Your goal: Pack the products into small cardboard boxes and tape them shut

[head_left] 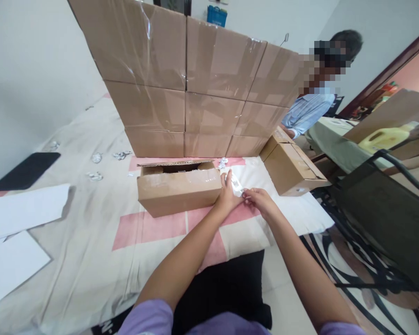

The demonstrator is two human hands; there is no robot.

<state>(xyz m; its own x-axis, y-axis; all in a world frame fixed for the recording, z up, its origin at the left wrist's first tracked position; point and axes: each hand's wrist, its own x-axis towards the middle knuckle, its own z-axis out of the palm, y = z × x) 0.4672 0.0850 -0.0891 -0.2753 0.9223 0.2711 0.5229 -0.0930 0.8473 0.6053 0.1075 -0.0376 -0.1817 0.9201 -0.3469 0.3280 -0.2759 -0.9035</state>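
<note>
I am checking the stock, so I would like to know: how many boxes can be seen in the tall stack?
9 boxes: three across the top row, three across the middle row and three across the bottom row. Others may be hidden behind them.

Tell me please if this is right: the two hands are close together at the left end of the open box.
Not quite. The head view shows the left hand and right hand close together at the right end of the open box, not the left.
</note>
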